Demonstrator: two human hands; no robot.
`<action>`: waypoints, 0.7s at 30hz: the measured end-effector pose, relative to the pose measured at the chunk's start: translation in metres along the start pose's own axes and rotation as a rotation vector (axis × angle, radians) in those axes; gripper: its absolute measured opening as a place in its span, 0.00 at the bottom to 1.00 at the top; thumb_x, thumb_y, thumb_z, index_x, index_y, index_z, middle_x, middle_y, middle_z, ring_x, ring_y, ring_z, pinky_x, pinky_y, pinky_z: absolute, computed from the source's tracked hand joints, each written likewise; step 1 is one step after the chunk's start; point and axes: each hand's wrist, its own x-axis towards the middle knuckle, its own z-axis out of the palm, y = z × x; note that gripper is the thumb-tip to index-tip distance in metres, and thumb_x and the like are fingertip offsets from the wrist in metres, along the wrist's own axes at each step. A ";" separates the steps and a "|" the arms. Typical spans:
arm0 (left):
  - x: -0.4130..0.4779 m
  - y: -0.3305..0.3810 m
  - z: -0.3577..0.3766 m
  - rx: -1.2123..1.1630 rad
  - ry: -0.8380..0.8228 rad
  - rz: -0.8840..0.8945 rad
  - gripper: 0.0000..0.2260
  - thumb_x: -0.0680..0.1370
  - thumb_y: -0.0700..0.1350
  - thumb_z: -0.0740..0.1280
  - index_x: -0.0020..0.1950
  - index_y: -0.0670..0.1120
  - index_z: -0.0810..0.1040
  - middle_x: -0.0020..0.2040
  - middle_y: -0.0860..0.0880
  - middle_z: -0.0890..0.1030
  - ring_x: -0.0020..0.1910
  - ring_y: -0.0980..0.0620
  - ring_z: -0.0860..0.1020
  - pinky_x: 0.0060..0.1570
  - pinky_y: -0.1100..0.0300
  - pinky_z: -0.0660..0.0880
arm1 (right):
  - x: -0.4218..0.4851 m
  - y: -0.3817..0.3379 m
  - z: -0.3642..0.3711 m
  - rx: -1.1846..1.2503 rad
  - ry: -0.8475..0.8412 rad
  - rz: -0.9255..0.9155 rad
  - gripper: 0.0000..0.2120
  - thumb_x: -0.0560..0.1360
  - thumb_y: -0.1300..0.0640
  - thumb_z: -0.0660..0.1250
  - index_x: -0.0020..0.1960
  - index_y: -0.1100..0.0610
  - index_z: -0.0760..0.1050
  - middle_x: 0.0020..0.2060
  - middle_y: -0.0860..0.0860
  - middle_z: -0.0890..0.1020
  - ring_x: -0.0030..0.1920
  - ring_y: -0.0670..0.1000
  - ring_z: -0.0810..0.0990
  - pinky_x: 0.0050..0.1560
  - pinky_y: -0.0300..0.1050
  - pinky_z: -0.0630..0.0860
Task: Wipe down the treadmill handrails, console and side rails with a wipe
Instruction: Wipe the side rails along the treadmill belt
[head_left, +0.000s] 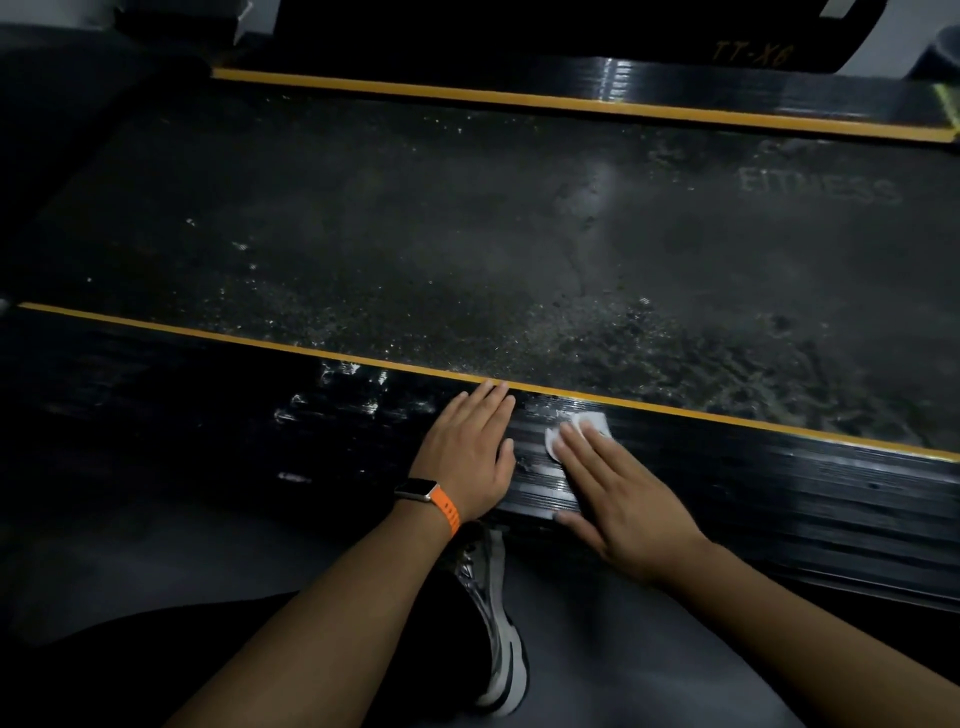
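Note:
The near side rail (753, 483) of the treadmill is black and ribbed, with a yellow stripe along its inner edge. My right hand (618, 493) lies flat on it, fingers pressing a small white wipe (587, 428) against the ribs; most of the wipe is hidden under the fingers. My left hand (470, 449) rests flat on the rail just left of it, holding nothing, with an orange-strapped watch on the wrist. Wet streaks shine on the rail to the left of my hands.
The dusty running belt (467, 234) lies beyond the rail, with the far side rail (571, 88) and its yellow stripe behind it. My shoe (493, 613) stands on the grey floor below the rail, between my forearms.

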 end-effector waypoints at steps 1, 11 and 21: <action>0.000 0.000 0.000 0.007 -0.002 0.001 0.27 0.83 0.53 0.52 0.80 0.43 0.65 0.82 0.46 0.63 0.82 0.50 0.57 0.81 0.50 0.54 | -0.009 0.005 -0.002 0.007 0.029 0.010 0.38 0.86 0.34 0.48 0.85 0.59 0.52 0.84 0.56 0.54 0.85 0.56 0.48 0.81 0.56 0.55; -0.001 0.000 0.001 -0.010 0.027 0.004 0.26 0.82 0.52 0.55 0.79 0.43 0.67 0.81 0.47 0.65 0.81 0.50 0.59 0.81 0.50 0.55 | 0.047 0.000 -0.008 0.062 -0.090 0.009 0.40 0.84 0.30 0.40 0.85 0.57 0.45 0.84 0.53 0.45 0.84 0.52 0.37 0.84 0.53 0.45; -0.001 0.002 -0.001 -0.003 0.010 0.000 0.27 0.83 0.52 0.54 0.80 0.43 0.67 0.81 0.46 0.64 0.82 0.50 0.58 0.80 0.49 0.56 | 0.024 0.018 -0.012 0.130 -0.057 0.013 0.41 0.83 0.29 0.44 0.85 0.54 0.43 0.85 0.50 0.43 0.83 0.49 0.35 0.84 0.49 0.42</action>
